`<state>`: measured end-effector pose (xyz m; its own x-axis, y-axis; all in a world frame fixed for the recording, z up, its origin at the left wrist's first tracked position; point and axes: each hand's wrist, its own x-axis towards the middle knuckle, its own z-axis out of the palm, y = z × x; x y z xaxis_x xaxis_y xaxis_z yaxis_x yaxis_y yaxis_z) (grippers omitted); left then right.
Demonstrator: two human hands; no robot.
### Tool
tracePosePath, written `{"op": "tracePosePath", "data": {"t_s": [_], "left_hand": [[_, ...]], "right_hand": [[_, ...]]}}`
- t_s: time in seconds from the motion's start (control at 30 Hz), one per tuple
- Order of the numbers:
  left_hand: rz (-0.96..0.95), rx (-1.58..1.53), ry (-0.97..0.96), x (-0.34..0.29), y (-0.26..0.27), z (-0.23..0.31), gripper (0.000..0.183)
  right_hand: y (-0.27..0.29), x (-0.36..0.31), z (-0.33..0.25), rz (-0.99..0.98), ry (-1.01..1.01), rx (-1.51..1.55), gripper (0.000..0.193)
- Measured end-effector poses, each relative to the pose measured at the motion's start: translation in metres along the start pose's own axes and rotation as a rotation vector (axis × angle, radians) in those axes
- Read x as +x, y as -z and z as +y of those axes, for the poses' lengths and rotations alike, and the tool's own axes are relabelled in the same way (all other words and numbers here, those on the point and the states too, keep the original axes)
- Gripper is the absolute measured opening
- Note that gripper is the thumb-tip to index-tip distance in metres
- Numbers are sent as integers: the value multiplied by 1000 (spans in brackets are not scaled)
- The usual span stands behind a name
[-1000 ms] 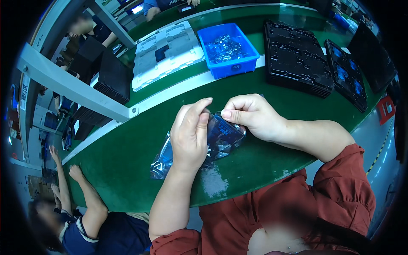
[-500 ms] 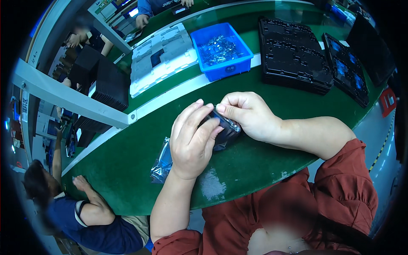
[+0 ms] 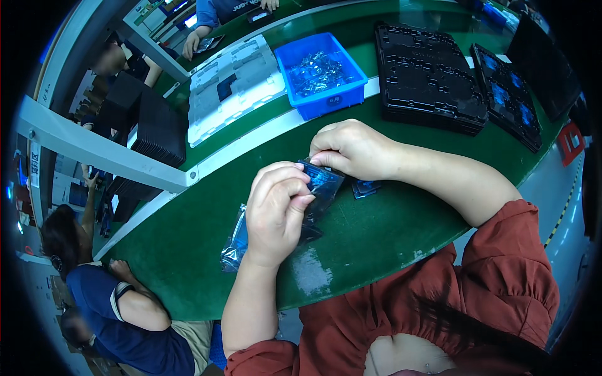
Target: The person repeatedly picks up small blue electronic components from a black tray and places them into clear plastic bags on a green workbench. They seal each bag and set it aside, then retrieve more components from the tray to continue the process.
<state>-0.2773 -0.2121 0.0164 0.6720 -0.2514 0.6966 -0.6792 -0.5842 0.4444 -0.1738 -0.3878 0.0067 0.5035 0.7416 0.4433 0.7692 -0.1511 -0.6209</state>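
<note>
Over the green table, a dark, flat, glossy rectangular piece (image 3: 323, 180) is held tilted between my hands. My left hand (image 3: 274, 203) grips its left edge, with thumb and fingers closed. At its far edge, my right hand (image 3: 357, 149) is closed in a pinch; whether the fingertips hold the piece itself or something thin on it is hidden. Dark shiny film (image 3: 311, 234) shows under the piece, beside my left hand. A crinkled silvery plastic bag (image 3: 234, 245) lies left of my left wrist. Small dark flat pieces (image 3: 365, 188) rest on the table below my right hand.
Farther off stand a blue bin (image 3: 335, 100) of small metal parts, a white moulded tray (image 3: 210, 113) and stacked black trays (image 3: 433, 113). Another black tray (image 3: 511, 97) leans at right. A metal frame post (image 3: 106, 147) crosses at left. A co-worker (image 3: 135, 310) sits at left.
My right hand has lifted a little away from me. The dark piece now shows more of its glossy face, and small flat pieces have come into sight on the table.
</note>
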Motion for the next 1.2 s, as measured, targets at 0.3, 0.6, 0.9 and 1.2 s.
{"op": "tracePosePath", "data": {"t_s": [0.3, 0.6, 0.9, 1.2], "left_hand": [[15, 14, 45, -1, -1, 0, 12], [13, 153, -71, 3, -3, 1, 18], [19, 200, -73, 0, -7, 4, 18], [-80, -105, 536, -7, -6, -2, 37]], "right_hand": [[2, -1, 1, 102, 108, 2, 10], [2, -9, -13, 122, 63, -23, 9], [0, -8, -14, -128, -426, 393, 12], [8, -5, -19, 295, -341, 579, 9]]}}
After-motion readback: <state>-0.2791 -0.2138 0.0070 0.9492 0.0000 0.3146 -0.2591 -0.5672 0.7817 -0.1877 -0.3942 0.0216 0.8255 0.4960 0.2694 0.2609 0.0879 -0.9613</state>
